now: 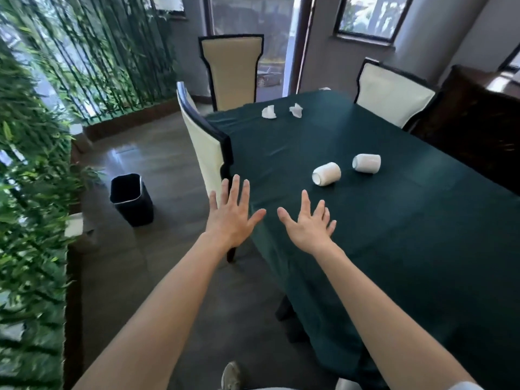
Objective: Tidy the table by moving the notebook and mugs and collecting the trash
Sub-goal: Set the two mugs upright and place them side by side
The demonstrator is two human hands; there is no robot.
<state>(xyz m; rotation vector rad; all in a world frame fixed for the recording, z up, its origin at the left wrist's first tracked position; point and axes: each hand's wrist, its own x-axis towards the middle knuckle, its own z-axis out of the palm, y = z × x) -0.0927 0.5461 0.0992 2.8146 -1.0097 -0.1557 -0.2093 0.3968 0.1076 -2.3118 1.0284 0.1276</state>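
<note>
Near the middle of the frame, two white mugs, near mug [326,173] and far mug [366,163], both tipped on their sides on the green tablecloth [394,235], close to each other but not touching. Higher up, toward the far end of the table, two crumpled paper balls, left ball [269,112] and right ball [296,110], lying side by side. No notebook to be seen anywhere in the picture.

Below the mugs, left hand [229,218] spread wide and flat, holding nothing, up in the air over the table edge and the chair [202,142]. Right hand [308,226] also spread wide with nothing in it, over the cloth, just short of the near mug.

Probably the very start of the job, with nothing picked up yet. Best to go for the near mug first, with the right hand. Better to curl the fingers around its round side, not push at it, since a mug on its side can roll away. Good to lift it up and stand it the right way, then do the same with the far mug.

Off to the left of the frame, a black bin [130,199] on the floor by the green plants [33,164], likely the place for the paper balls. Easy to squeeze those, one in each hand
</note>
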